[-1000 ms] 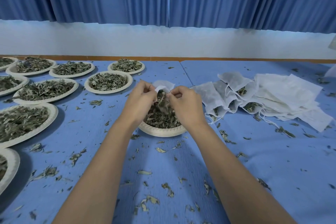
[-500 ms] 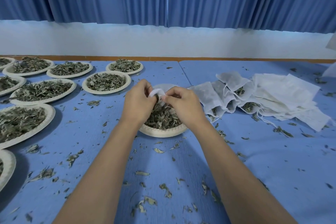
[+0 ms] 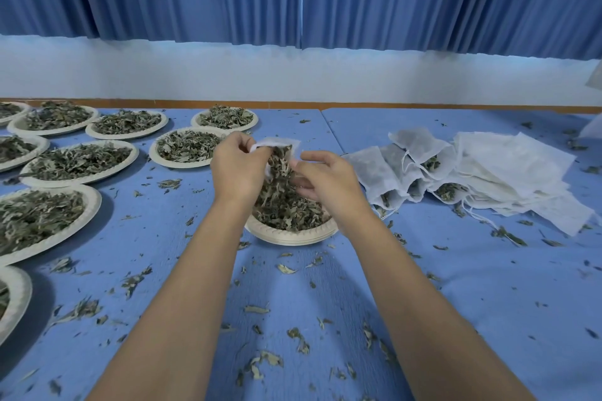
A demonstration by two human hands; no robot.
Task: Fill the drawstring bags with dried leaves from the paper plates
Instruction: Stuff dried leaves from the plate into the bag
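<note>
Holds one drawstring bag (image 3: 280, 141) above the far rim of a paper plate (image 3: 293, 235), about midway between the left and right edges of the tabletop (image 3: 456, 286). Pinches the bag's rim between thumb and fingertips of the left hand (image 3: 239, 172), curled tight. Appears to nip the opposite rim with thumb and forefinger of the right hand (image 3: 325, 182), with the remaining fingers curled down toward the dried leaves (image 3: 286, 208). Cannot say for certain whether that pinch takes cloth alone or cloth and leaf together.

Differs from a second back in the spacing of the hands: no longer knuckle to knuckle on a nearly closed mouth, but drawn apart, with the right one dropped lower and shifted toward the right edge. Stretches the mouth wide that way and exposes a clump of leaves standing up from the heap into the gap. Reads as the opening finally won and the stuffing about to begin.

Shows a full heap on this plate, so probably calls for several pushes before drawing the string. Finds filled bags (image 3: 384, 172) toward the right edge, mouths turned to the near edge, just beside a stack of flat empty bags (image 3: 508, 169). Counts many more full plates (image 3: 81, 159) toward the left edge and far-left corner, so puts the task far from done. Risks further spill onto a tabletop already strewn with scattered leaves (image 3: 257, 309) along the near edge.
</note>
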